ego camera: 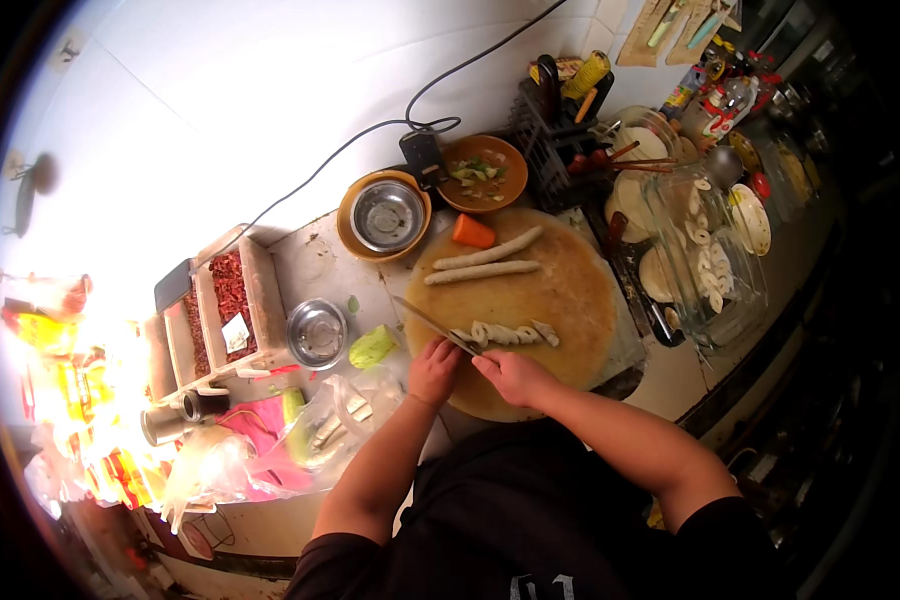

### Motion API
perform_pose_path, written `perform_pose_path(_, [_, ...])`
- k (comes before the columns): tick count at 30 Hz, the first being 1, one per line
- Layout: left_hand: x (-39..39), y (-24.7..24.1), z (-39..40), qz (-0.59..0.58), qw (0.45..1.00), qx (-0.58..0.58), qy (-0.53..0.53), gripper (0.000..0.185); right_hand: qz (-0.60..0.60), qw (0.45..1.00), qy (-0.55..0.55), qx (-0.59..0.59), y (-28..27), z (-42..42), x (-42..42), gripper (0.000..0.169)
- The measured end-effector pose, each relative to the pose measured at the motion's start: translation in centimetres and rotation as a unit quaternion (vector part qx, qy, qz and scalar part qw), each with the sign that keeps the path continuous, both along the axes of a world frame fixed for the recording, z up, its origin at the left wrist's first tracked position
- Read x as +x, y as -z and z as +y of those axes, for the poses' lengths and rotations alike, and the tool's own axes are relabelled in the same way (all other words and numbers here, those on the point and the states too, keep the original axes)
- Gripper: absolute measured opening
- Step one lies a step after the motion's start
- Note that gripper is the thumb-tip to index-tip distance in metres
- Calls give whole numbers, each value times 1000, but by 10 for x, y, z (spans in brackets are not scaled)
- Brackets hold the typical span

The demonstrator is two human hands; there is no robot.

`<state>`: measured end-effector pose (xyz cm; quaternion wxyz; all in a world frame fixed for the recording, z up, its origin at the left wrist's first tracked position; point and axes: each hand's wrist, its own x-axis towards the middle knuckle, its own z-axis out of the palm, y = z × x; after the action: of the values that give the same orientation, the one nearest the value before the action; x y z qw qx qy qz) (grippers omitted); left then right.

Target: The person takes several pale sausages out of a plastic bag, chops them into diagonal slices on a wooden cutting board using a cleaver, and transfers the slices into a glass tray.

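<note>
My right hand (511,376) grips the handle of a kitchen knife (433,316), its blade slanting up and left across the round wooden cutting board (570,281). Close against the blade, my left hand (433,369) rests at the board's left front edge with fingers bent; whether anything is under them is hidden. Just beyond the blade lies a row of pale sliced food pieces (504,334), some of them rings with a hole. Farther back on the board are two whole pale food sticks (484,271) and an orange carrot piece (473,231).
A glass baking dish (750,300) with similar slices stands right. Behind the board sit a brown bowl (514,191) of scraps and a metal bowl (387,215). Leftward are another metal bowl (316,334), a green vegetable piece (373,346), plastic bags (345,412) and a spice box (262,307).
</note>
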<state>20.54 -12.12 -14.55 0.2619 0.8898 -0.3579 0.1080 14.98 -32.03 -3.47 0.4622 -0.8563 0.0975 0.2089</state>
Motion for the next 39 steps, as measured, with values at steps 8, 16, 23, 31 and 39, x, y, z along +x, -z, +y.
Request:
perform_pose_path(8, [1,-2,10,18,1000,-5,-21,35,24,998,-19,53,-33,-23,-12,56])
perform_pose_path(16, [1,0,13,6,1000,-12,-25,34,67,997,-37,28,-37,-11,-16,56])
perform_pose_path(23, [0,0,13,18,1000,-9,-24,34,19,999,-28,14,-1,6,1,57])
perform_pose_path(31, [-4,-3,16,25,997,-57,-52,34,33,997,-23,62,-32,-18,-12,52])
perform_pose_path(39, [-2,6,18,25,997,-48,-52,36,55,997,-34,40,-37,-10,-16,53])
